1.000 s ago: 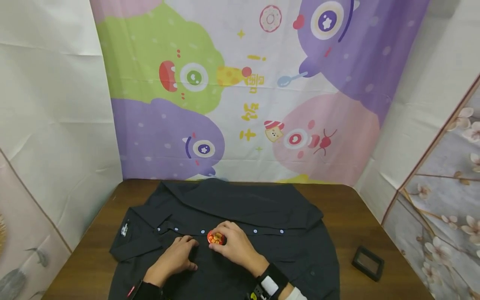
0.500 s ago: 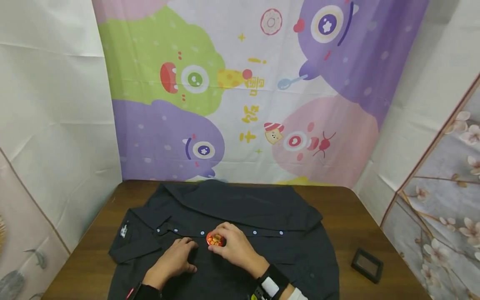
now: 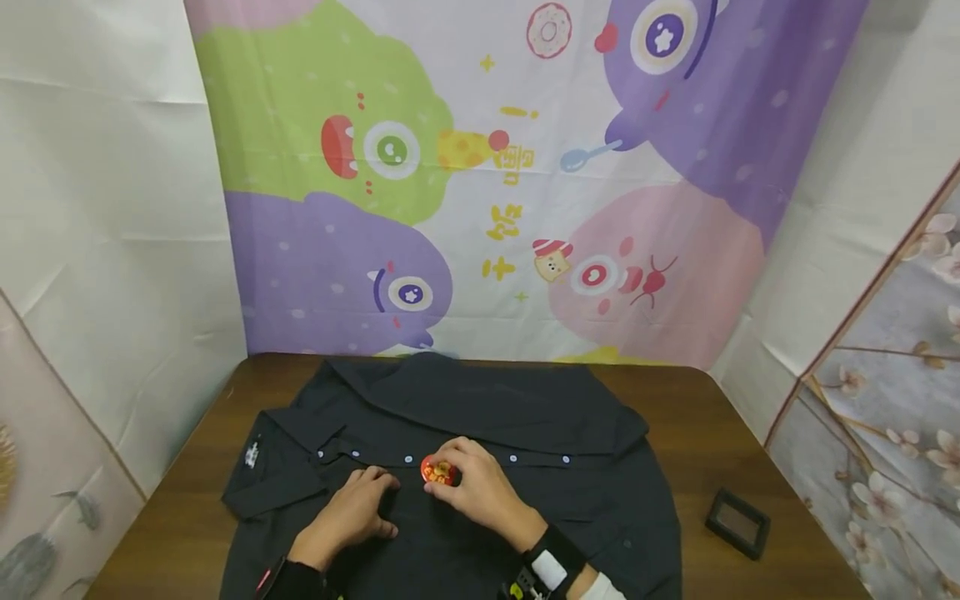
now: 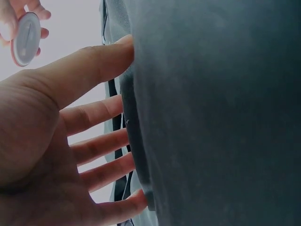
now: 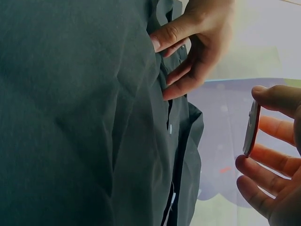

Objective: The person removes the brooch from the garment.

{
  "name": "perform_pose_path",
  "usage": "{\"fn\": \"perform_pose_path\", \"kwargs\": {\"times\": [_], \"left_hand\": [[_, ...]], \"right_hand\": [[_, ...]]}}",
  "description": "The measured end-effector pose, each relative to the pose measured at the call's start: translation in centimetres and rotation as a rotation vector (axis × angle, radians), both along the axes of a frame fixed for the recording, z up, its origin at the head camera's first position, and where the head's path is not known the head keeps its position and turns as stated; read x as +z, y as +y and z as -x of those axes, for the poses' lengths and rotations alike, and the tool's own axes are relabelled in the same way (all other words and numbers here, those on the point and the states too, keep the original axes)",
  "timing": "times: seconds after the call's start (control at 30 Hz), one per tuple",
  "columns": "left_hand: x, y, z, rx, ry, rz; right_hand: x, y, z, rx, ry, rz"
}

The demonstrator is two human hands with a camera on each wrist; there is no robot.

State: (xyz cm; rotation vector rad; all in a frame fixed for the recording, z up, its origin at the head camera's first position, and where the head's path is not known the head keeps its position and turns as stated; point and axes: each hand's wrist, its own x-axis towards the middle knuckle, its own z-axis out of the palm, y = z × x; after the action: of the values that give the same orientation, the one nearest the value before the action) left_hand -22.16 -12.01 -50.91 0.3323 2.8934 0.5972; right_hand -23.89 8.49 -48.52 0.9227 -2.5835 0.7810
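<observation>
A black button-up shirt (image 3: pixel 547 508) lies spread over the wooden table, with white buttons in a row across it. My right hand (image 3: pixel 483 492) pinches a round pin badge (image 3: pixel 437 472) by its edge, just above the shirt near the button row. The badge's face is red and gold; the left wrist view shows its pale back (image 4: pixel 28 40) with a thin pin line. To the left, my left hand (image 3: pixel 351 515) rests its thumb and fingertips on the shirt, the fingers spread and holding nothing. Its fingertips (image 4: pixel 124 162) touch the cloth in the left wrist view.
A small black rectangular frame (image 3: pixel 738 523) lies on the table (image 3: pixel 712 433) at the right of the shirt. Behind the table hangs a cartoon-printed cloth (image 3: pixel 465 317). The shirt's collar end with a white label (image 3: pixel 252 454) lies at the left.
The head view shifts slightly. Both hands stay in nearly the same places over the shirt, and the right hand keeps its pinch on the badge.
</observation>
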Motion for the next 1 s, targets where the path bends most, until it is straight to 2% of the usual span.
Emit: {"fn": "perform_pose_path", "kwargs": {"times": [0.23,0.37,1.0], "left_hand": [[0.0,0.2,0.1,-0.007,0.009,0.013],[0.2,0.3,0.3,-0.008,-0.017,0.015],[0.6,0.2,0.2,-0.009,-0.033,0.009]], "right_hand": [[0.0,0.5,0.2,-0.021,-0.019,0.01],[0.2,0.7,0.2,-0.039,-0.024,0.021],[1.1,1.9,0.7,-0.048,-0.009,0.093]]}}
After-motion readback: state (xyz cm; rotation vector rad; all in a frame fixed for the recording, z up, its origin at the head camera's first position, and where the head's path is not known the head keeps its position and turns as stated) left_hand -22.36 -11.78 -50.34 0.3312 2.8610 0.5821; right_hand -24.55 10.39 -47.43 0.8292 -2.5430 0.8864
